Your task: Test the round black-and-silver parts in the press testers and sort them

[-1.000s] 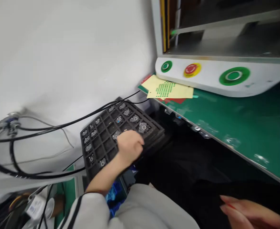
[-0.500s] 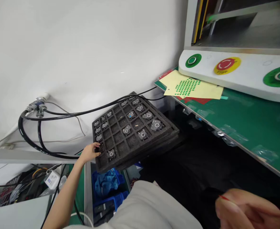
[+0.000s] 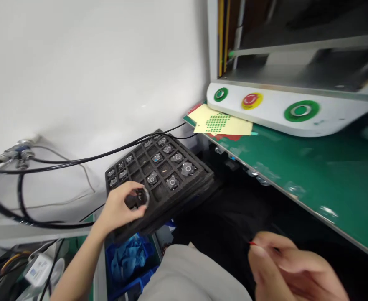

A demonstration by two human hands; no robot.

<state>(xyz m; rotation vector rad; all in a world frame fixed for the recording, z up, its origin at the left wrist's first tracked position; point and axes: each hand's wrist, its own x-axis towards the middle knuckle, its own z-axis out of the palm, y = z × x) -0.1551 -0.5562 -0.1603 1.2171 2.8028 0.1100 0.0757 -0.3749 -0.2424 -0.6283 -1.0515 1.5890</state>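
Round, dark, shiny-rimmed component is hanging over the black gridded foam tray, by its near edge. The left hand is clamping its rim between thumb and fingers; the right hand is pinching a thin red object. Single-component handling is apparently in hand; the next move is probably calling for steady rim grip.

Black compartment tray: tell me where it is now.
In the head view, the black compartment tray lies just left of centre, partly hidden by the left hand, left of the green tabletop.
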